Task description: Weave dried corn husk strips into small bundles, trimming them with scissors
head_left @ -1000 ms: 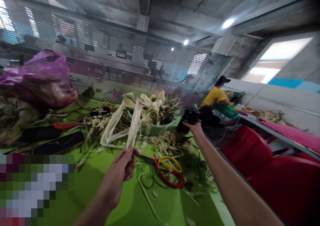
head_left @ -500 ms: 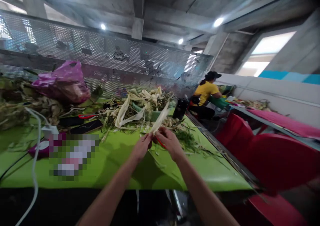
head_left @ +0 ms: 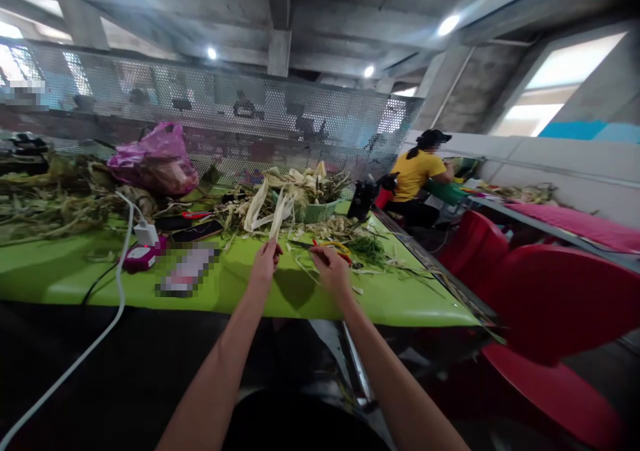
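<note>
Since earlier, my left hand (head_left: 265,260) and right hand (head_left: 332,272) are drawing apart. Left is pinching a pale leaf strip (head_left: 277,223); right, grip unclear, is nearing scissors (head_left: 336,246). Likely trimming stage: scissors need grasping.

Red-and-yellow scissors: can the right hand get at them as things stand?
Probably yes: the right hand lies just short of the scissors on the green table, with nothing large between them.

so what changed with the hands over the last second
The right hand came back from the black object, briefly joined the left hand on the pale leaf strip, then let go and now lies by the scissors. The left hand kept its hold on the strip; the scissors stayed put.
</note>
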The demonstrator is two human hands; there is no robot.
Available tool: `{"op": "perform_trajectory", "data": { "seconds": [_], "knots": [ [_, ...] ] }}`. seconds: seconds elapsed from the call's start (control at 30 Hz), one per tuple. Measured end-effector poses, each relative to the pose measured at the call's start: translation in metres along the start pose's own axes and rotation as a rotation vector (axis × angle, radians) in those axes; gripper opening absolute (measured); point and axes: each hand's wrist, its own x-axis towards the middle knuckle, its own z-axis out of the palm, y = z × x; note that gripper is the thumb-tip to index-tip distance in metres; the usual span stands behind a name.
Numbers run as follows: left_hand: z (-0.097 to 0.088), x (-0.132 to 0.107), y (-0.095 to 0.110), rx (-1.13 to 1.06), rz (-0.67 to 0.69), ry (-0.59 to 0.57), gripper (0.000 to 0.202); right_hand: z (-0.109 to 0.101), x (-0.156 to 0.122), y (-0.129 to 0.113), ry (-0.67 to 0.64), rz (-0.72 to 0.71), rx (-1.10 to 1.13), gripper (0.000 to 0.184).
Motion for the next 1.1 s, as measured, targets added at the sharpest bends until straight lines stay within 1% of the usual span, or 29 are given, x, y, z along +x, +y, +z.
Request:
{"op": "perform_trajectory", "data": {
  "seconds": [0.1,0.13,0.17,0.2,0.23,0.27,0.3,0.33,0.37,0.43,0.5,0.57,0.63,0.7,0.73,0.8,0.87,0.9,1.0,1.1],
  "knots": [
    [-0.003,0.0,0.0,-0.04,-0.011,-0.035,0.041,-0.007,-0.038,-0.009,-0.143,-0.06,-0.072,0.015],
    [-0.002,-0.001,0.0,-0.05,-0.008,-0.059,0.041,-0.011,-0.054,-0.012,-0.228,-0.117,-0.129,0.017],
    [-0.001,-0.003,0.0,-0.054,-0.001,-0.087,0.04,-0.017,-0.07,-0.016,-0.255,-0.156,-0.158,0.019],
    [0.0,-0.005,0.0,-0.051,0.011,-0.115,0.039,-0.023,-0.084,-0.02,-0.284,-0.159,-0.157,0.02],
    [0.002,-0.007,0.0,-0.038,0.029,-0.14,0.039,-0.031,-0.096,-0.024,-0.286,-0.137,-0.131,0.017],
    [0.004,-0.01,0.0,-0.02,0.05,-0.163,0.038,-0.04,-0.104,-0.028,-0.289,-0.077,-0.09,0.014],
    [0.006,-0.012,0.0,0.001,0.07,-0.183,0.037,-0.048,-0.107,-0.032,-0.288,0.018,-0.035,0.014],
    [0.009,-0.014,0.0,0.024,0.088,-0.201,0.038,-0.055,-0.106,-0.034,-0.246,0.1,0.02,0.017],
    [0.011,-0.017,0.0,0.05,0.105,-0.222,0.038,-0.061,-0.1,-0.037,-0.189,0.149,0.068,0.019],
    [0.014,-0.022,-0.001,0.104,0.132,-0.276,0.039,-0.065,-0.08,-0.039,-0.117,0.181,0.153,0.024],
    [0.016,-0.026,-0.001,0.163,0.156,-0.348,0.04,-0.06,-0.055,-0.039,-0.085,0.172,0.234,0.029],
    [0.018,-0.029,-0.002,0.2,0.148,-0.404,0.042,-0.049,-0.034,-0.038,-0.069,0.201,0.286,0.036],
    [0.018,-0.031,-0.002,0.222,0.126,-0.458,0.044,-0.037,-0.02,-0.036,-0.101,0.232,0.354,0.038],
    [0.018,-0.033,-0.002,0.256,0.106,-0.503,0.045,-0.031,-0.013,-0.035,-0.109,0.241,0.437,0.037],
    [0.017,-0.034,-0.002,0.279,0.103,-0.519,0.046,-0.03,-0.011,-0.036,-0.088,0.237,0.472,0.036],
    [0.014,-0.036,-0.003,0.314,0.114,-0.531,0.047,-0.032,-0.009,-0.039,-0.01,0.22,0.512,0.033],
    [0.011,-0.038,-0.005,0.326,0.106,-0.538,0.047,-0.038,-0.006,-0.042,0.059,0.201,0.5,0.029],
    [0.01,-0.038,-0.006,0.324,0.093,-0.541,0.048,-0.041,-0.005,-0.044,0.073,0.196,0.477,0.028],
    [0.009,-0.039,-0.004,0.353,0.081,-0.528,0.046,-0.048,-0.002,-0.048,0.048,0.196,0.396,0.028],
    [0.018,-0.04,0.006,0.378,0.139,-0.508,0.041,-0.048,0.0,-0.051,0.021,0.185,0.349,0.027]
  ]
}}
